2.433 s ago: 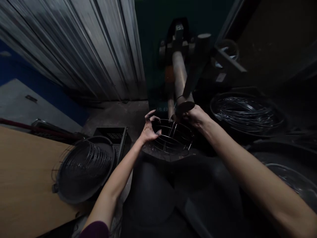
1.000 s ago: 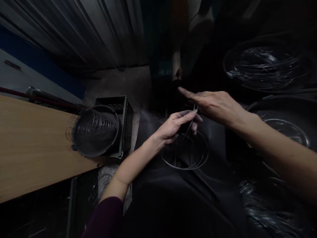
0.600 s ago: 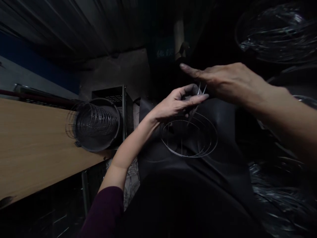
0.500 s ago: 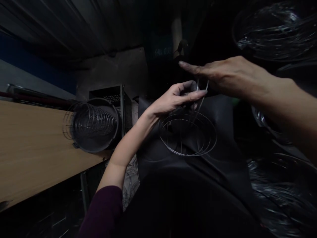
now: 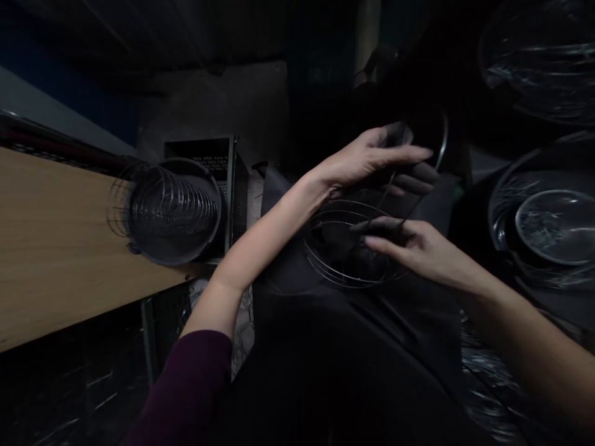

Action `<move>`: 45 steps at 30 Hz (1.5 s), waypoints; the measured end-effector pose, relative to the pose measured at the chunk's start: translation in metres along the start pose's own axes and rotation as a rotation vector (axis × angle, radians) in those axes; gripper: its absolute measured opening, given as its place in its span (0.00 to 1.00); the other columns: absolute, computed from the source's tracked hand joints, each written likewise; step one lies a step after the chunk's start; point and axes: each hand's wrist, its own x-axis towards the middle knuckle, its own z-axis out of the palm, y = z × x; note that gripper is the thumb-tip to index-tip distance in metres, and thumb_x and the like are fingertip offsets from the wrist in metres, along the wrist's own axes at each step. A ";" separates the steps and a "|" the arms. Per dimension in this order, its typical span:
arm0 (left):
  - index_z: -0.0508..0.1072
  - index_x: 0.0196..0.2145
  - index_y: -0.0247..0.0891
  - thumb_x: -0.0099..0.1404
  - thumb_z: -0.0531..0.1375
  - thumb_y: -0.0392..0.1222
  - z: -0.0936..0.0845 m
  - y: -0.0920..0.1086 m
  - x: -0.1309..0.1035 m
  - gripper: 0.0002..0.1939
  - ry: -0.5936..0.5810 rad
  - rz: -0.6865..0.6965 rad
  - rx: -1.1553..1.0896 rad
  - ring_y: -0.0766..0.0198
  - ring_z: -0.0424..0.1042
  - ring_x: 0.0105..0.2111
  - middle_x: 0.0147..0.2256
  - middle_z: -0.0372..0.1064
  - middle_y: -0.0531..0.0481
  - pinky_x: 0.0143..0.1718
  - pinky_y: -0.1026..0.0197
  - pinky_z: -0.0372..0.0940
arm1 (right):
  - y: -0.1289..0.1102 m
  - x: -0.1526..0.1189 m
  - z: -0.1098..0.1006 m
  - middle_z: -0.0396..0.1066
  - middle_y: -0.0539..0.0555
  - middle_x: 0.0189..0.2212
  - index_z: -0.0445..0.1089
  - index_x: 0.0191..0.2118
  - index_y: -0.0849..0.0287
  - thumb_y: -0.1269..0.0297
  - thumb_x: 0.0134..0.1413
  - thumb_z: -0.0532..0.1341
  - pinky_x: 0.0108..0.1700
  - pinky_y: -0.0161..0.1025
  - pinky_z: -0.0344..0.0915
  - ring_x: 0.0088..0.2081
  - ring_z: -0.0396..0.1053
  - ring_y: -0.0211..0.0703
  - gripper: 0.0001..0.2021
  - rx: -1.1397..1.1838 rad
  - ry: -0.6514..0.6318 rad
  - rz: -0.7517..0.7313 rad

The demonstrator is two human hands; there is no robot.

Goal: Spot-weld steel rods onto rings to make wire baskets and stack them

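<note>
A round wire frame (image 5: 332,273) of several thin rings lies over the dark cloth (image 5: 288,266) on my lap. My left hand (image 5: 390,161) is above it, fingers partly curled around a bent wire (image 5: 445,139) whose curved end rises past the fingertips. Thin legs of this wire run down between the hands. Over the right side of the frame, my right hand (image 5: 402,241) has its thumb and fingers drawn together at the lower part of the wire. Blur and darkness hide the exact contact.
At left, a round dark tub (image 5: 204,248) holding a stack of wire rings (image 5: 174,207) stands by a wooden board (image 5: 56,248). Behind it is a black perforated crate (image 5: 235,179). Tubs of shiny wire pieces line the right; one holds a round bowl (image 5: 555,226).
My right hand has dropped from above my left hand to below it, near the frame. My left hand has moved up and right with the bent wire. The view has shifted slightly.
</note>
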 end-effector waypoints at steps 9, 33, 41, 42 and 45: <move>0.61 0.55 0.39 0.61 0.60 0.47 0.012 -0.068 -0.126 0.26 0.196 0.200 1.009 0.49 0.62 0.58 0.55 0.63 0.41 0.59 0.41 0.54 | -0.015 0.029 -0.013 0.68 0.50 0.21 0.70 0.30 0.58 0.42 0.43 0.67 0.17 0.30 0.61 0.18 0.63 0.35 0.22 0.194 0.247 0.087; 0.52 0.49 0.41 0.44 0.65 0.46 -0.080 -0.032 0.011 0.36 0.597 0.798 1.064 0.52 0.65 0.46 0.44 0.62 0.44 0.48 0.43 0.64 | -0.063 0.146 -0.086 0.53 0.40 0.14 0.62 0.31 0.58 0.57 0.32 0.74 0.14 0.26 0.45 0.13 0.48 0.26 0.22 0.591 0.354 -0.164; 0.54 0.46 0.41 0.43 0.65 0.44 -0.089 -0.005 0.021 0.34 0.561 0.758 1.085 0.52 0.68 0.43 0.42 0.64 0.45 0.47 0.44 0.65 | -0.061 0.171 -0.098 0.58 0.42 0.16 0.62 0.29 0.57 0.55 0.27 0.75 0.13 0.27 0.45 0.13 0.49 0.26 0.25 0.558 0.383 -0.207; 0.54 0.46 0.41 0.43 0.65 0.44 -0.090 -0.001 0.022 0.34 0.556 0.750 1.085 0.52 0.69 0.44 0.42 0.65 0.45 0.47 0.44 0.65 | -0.063 0.173 -0.099 0.57 0.42 0.16 0.61 0.28 0.57 0.55 0.27 0.75 0.13 0.27 0.45 0.13 0.49 0.26 0.25 0.563 0.380 -0.213; 0.53 0.47 0.42 0.44 0.65 0.44 -0.091 0.006 0.024 0.35 0.534 0.741 1.077 0.53 0.69 0.44 0.44 0.65 0.45 0.48 0.45 0.65 | -0.064 0.177 -0.102 0.56 0.41 0.15 0.60 0.28 0.56 0.56 0.26 0.75 0.13 0.26 0.47 0.13 0.48 0.25 0.26 0.595 0.361 -0.208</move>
